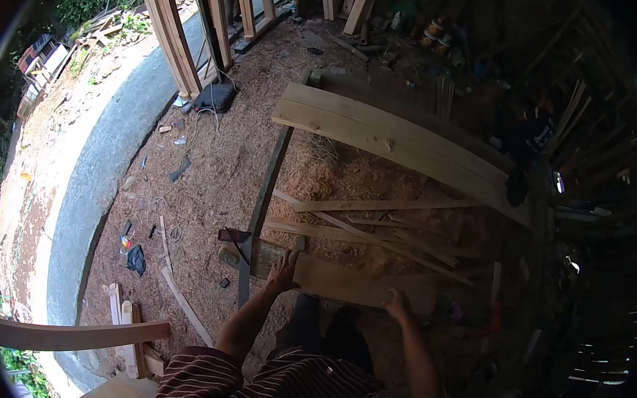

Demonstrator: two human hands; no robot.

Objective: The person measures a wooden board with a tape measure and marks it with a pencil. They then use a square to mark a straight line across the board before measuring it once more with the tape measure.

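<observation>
A wooden plank point(342, 279) lies across in front of me, over a floor of sawdust and shavings. My left hand point(283, 269) rests flat on the plank near its left end, fingers spread. My right hand point(398, 305) grips the plank's near edge further right. My striped sleeves and dark trousers fill the bottom of the view. Thin wood strips point(376, 230) lie crossed just beyond the plank.
Two long wide boards point(398, 142) lie side by side beyond the strips. A dark beam point(268, 187) runs away from the plank's left end. Wooden frames point(174, 30) stand at the back left beside a concrete curb point(104, 160). A curved piece of wood point(76, 335) lies at lower left.
</observation>
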